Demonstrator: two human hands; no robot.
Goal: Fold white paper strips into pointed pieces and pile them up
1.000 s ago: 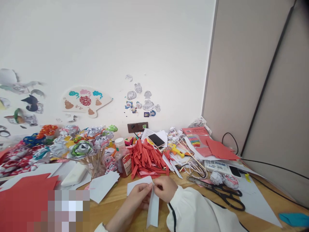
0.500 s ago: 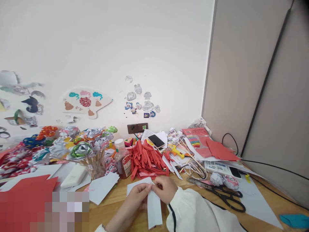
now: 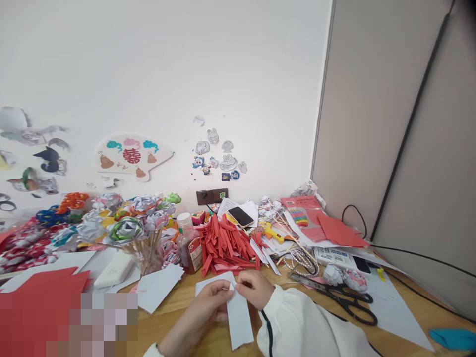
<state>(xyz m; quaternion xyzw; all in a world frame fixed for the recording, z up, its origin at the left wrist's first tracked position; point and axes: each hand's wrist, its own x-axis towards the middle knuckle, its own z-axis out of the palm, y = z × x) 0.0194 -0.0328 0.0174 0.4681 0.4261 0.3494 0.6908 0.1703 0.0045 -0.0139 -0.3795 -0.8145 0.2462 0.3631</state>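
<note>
Both hands meet low in the middle of the view over a wooden table point(image 3: 178, 310). My left hand point(image 3: 208, 302) pinches the top of a folded white paper strip point(image 3: 240, 322) that hangs down toward me. My right hand point(image 3: 253, 288), in a white sleeve, pinches the same strip at its upper edge, fingers closed. Another white sheet point(image 3: 208, 283) lies under the hands. A heap of folded red paper strips point(image 3: 225, 243) lies just beyond them.
Black scissors point(image 3: 351, 303) lie to the right, beside a string of beads point(image 3: 303, 260). A bottle point(image 3: 188, 243), paper flowers on sticks point(image 3: 126, 225), a phone point(image 3: 241, 216), red sheets point(image 3: 334, 228) and black cables point(image 3: 420, 257) crowd the table. A wall stands behind.
The white strip has swung a little to the right and widened in view. Both hands stay pinched on its top end, shifted only slightly.
</note>
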